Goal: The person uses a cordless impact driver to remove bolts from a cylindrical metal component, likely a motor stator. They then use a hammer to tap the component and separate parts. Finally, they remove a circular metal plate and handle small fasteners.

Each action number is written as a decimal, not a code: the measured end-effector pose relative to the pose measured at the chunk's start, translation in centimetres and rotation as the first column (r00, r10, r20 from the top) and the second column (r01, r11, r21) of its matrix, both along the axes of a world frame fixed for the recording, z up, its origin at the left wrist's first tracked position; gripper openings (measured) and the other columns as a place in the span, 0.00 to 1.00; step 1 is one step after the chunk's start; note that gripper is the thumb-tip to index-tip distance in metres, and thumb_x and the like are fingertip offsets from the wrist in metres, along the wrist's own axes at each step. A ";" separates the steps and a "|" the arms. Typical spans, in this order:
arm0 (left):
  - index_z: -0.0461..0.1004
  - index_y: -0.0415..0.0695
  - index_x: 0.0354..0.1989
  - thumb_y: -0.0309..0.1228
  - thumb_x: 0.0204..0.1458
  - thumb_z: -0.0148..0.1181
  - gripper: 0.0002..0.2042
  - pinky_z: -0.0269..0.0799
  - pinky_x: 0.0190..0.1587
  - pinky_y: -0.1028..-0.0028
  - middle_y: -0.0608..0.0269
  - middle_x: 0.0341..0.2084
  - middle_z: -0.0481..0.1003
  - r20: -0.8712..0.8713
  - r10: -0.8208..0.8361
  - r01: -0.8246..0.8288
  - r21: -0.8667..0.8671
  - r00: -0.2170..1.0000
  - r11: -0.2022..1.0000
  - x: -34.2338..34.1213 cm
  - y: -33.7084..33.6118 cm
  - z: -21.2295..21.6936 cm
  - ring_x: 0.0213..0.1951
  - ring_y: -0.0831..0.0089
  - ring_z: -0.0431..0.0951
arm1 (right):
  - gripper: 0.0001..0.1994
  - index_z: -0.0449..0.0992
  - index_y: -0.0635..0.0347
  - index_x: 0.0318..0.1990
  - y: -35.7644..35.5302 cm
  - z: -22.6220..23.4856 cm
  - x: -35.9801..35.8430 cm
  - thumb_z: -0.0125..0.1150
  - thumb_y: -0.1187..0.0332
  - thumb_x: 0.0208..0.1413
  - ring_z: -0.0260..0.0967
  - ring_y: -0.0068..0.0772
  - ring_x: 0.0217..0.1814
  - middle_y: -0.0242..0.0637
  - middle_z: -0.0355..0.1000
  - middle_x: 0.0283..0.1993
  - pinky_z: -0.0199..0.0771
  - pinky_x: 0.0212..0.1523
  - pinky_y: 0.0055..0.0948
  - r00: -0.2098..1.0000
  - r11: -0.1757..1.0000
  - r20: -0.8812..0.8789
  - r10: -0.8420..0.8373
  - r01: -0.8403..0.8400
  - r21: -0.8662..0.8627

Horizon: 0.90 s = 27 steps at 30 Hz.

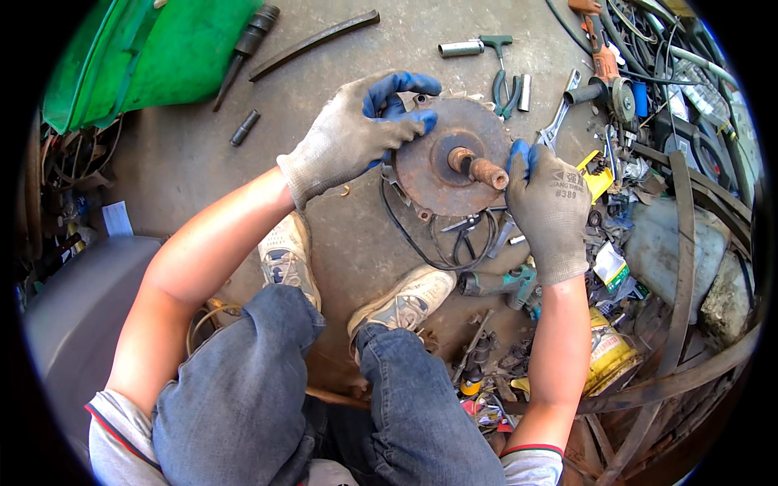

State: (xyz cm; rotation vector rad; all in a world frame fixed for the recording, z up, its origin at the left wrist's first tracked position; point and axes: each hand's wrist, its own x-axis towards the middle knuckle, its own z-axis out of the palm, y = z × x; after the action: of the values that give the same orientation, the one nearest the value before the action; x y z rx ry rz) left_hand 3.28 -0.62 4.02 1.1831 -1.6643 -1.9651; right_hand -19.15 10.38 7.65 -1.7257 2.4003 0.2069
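Note:
A rusty round metal plate [421, 182] with a stepped shaft [489, 173] sticking out of its centre is between my hands; pale fin-like edges show behind its far rim. My left hand [348, 130], in a grey glove with blue fingertips, curls at the plate's upper left rim. Its thumb and a finger lie at the plate's edge, and the other fingers are partly hidden. My right hand [553, 206], gloved alike, has its fingertips closed in at the shaft's free end. The back of the hand hides most of its grip.
A green plastic bin [162, 65], a curved metal bar [314, 44] and a T-handled tool [496, 44] lie on the far floor. Pliers [507, 95], an adjustable wrench [559, 113] and an angle grinder [609, 77] are at right. A teal cordless drill [506, 283] sits nearer my feet, beside scrap.

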 end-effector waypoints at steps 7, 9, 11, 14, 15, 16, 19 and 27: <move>0.64 0.35 0.65 0.29 0.66 0.54 0.21 0.77 0.57 0.68 0.51 0.56 0.73 -0.436 0.277 0.015 0.557 0.856 0.830 4.6 -1.8 -1.4 0.57 0.64 0.77 | 0.13 0.75 0.66 0.32 2.4 1.2 -0.7 0.63 0.64 0.61 0.75 0.50 0.28 0.48 0.74 0.26 0.72 0.32 0.42 0.899 0.951 0.393 -0.196 0.271 -0.147; 0.63 0.34 0.66 0.28 0.66 0.53 0.22 0.77 0.59 0.67 0.48 0.59 0.72 -0.410 0.266 0.024 0.580 0.873 0.814 4.9 -2.1 -0.7 0.59 0.62 0.76 | 0.10 0.77 0.67 0.34 3.6 1.3 0.0 0.63 0.66 0.60 0.73 0.39 0.26 0.46 0.73 0.25 0.71 0.32 0.37 0.808 0.910 0.539 -0.240 0.380 -0.165; 0.64 0.34 0.66 0.28 0.65 0.54 0.22 0.77 0.59 0.67 0.48 0.58 0.73 -0.348 0.261 -0.011 0.582 0.900 0.813 5.2 -2.1 -0.4 0.59 0.62 0.76 | 0.07 0.79 0.70 0.39 4.2 1.9 0.9 0.63 0.72 0.60 0.67 0.21 0.27 0.38 0.73 0.24 0.70 0.31 0.29 0.675 0.859 0.668 -0.312 0.501 -0.105; 0.66 0.34 0.64 0.28 0.64 0.56 0.21 0.78 0.57 0.68 0.48 0.56 0.75 -0.276 0.185 -0.020 0.510 0.943 0.860 5.5 -2.1 0.2 0.57 0.63 0.78 | 0.06 0.79 0.72 0.39 5.6 1.6 2.4 0.62 0.75 0.60 0.66 0.17 0.28 0.33 0.73 0.25 0.68 0.30 0.24 0.516 0.757 0.798 -0.313 0.642 -0.118; 0.69 0.34 0.62 0.28 0.63 0.59 0.20 0.80 0.53 0.70 0.49 0.53 0.77 -0.251 0.197 -0.053 0.483 0.948 0.874 5.4 -1.8 0.3 0.53 0.64 0.81 | 0.06 0.78 0.73 0.40 6.1 1.8 2.6 0.60 0.77 0.60 0.66 0.15 0.29 0.32 0.74 0.28 0.67 0.30 0.21 0.503 0.757 0.807 -0.311 0.644 -0.109; 0.69 0.34 0.62 0.29 0.63 0.59 0.20 0.80 0.52 0.71 0.49 0.52 0.78 -0.236 0.189 -0.052 0.488 0.953 0.871 5.5 -1.8 0.6 0.52 0.64 0.81 | 0.06 0.78 0.72 0.40 6.4 1.8 3.1 0.60 0.75 0.62 0.66 0.16 0.29 0.32 0.75 0.29 0.67 0.30 0.20 0.474 0.727 0.836 -0.277 0.672 -0.141; 0.70 0.34 0.60 0.28 0.61 0.62 0.20 0.82 0.43 0.73 0.47 0.50 0.79 -0.224 0.184 -0.045 0.511 0.957 0.858 5.4 -1.8 1.2 0.46 0.64 0.84 | 0.09 0.78 0.69 0.44 7.5 2.2 4.7 0.60 0.70 0.66 0.69 0.18 0.30 0.37 0.78 0.38 0.70 0.32 0.19 0.408 0.709 0.910 -0.075 0.663 -0.239; 0.72 0.32 0.52 0.25 0.56 0.65 0.17 0.82 0.44 0.67 0.50 0.44 0.80 -0.275 0.119 0.083 0.625 0.954 0.776 4.7 2.5 4.9 0.41 0.64 0.84 | 0.19 0.78 0.63 0.49 3.4 4.5 10.4 0.72 0.68 0.49 0.74 0.39 0.34 0.40 0.73 0.38 0.75 0.32 0.35 0.790 0.835 0.516 0.331 0.010 -0.550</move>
State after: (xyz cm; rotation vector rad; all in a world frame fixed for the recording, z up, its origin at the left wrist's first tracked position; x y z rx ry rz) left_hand 8.01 1.90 8.95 0.9966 -0.8379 -2.6397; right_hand -8.71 13.77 12.16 -1.8291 1.9075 -0.9403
